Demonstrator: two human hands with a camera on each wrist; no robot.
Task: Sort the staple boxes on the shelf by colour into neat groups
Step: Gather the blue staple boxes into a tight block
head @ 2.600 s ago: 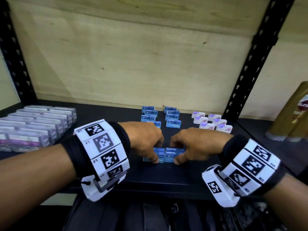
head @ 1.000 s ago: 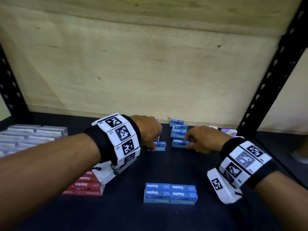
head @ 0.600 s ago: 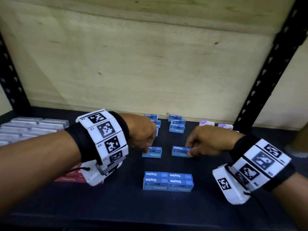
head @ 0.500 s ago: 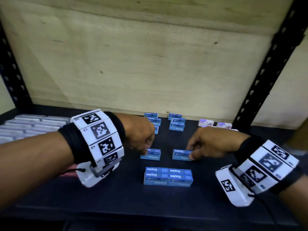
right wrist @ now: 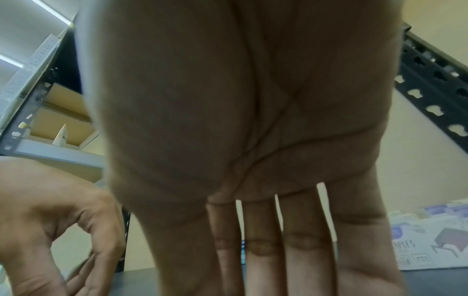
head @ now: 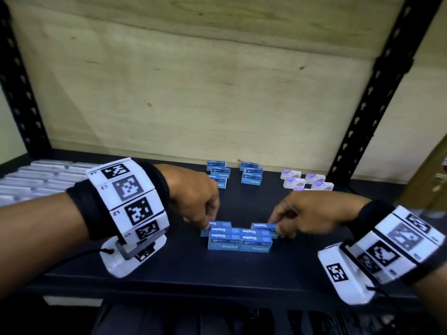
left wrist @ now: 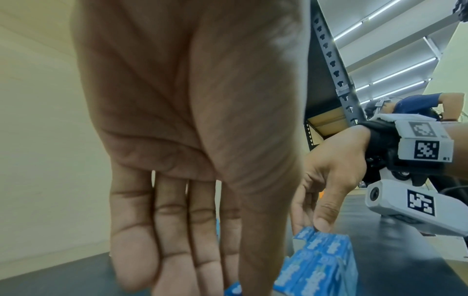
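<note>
Two blue staple boxes, one pinched in each hand's fingers, flank the blue stack.

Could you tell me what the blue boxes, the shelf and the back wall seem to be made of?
Blue boxes: probably thin printed card, with sharp folded edges and a faint sheen.
Shelf: a dark, matt, smooth board; its material cannot be told.
Back wall: pale unpainted wood, likely plywood, with visible grain and small knots.

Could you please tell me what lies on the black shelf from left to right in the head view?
Grey-white flat boxes at the far left → left hand → front block of blue staple boxes → right hand. The white-and-purple staple boxes overlap the right hand.
</note>
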